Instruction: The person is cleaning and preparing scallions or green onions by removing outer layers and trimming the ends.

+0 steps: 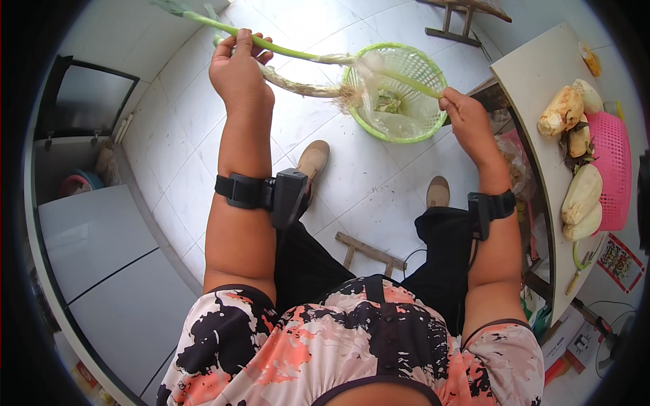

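Note:
My left hand (240,76) grips a large scallion, its green leaves reaching past the fingers to the upper left. The dirty white stem (304,88) ends in a tuft of roots (348,96) at the left rim of a green plastic basket (376,133). A long green leaf (289,52) also passes through this hand. Pinched in my right hand (464,115) is the end of a green strip (411,83), stretched over the basket towards the scallion; motion blurs where they meet. A clear plastic bag (393,125) lines the basket, with green scraps (388,103) inside.
On the right, a table (538,76) bears several peeled pale vegetables (583,195), a pink basket (620,172) and a small knife (574,281). A wooden stool (457,23) stands beyond the green basket. Grey cabinets (101,238) line the left. Small scraps dot the tiled floor (355,167).

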A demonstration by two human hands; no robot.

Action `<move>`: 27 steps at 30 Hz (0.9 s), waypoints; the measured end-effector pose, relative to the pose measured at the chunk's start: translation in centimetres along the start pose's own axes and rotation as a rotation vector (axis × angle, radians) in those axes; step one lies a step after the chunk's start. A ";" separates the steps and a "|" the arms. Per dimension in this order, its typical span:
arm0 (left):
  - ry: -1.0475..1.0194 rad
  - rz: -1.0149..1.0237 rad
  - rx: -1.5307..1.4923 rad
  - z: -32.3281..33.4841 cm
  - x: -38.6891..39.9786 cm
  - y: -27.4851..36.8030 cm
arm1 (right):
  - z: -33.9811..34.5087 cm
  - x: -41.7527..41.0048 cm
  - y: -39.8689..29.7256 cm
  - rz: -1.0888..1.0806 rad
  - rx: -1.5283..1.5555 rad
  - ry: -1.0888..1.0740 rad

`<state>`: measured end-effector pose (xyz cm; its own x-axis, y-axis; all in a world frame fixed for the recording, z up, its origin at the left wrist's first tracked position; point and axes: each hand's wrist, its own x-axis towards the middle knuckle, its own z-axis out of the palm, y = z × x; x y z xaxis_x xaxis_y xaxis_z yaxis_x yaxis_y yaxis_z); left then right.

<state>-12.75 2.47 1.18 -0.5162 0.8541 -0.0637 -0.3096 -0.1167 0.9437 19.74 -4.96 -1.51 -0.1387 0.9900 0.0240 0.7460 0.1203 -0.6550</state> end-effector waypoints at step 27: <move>-0.083 0.213 -0.003 0.6 0.4 0.3 | -0.9 -1.8 1.2 0.158 -0.034 0.086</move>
<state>-12.56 3.08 1.59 -0.5027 0.8488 0.1637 -0.2034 -0.3002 0.9320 21.49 -6.49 -1.68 0.0370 0.9992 -0.0121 0.7760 -0.0363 -0.6297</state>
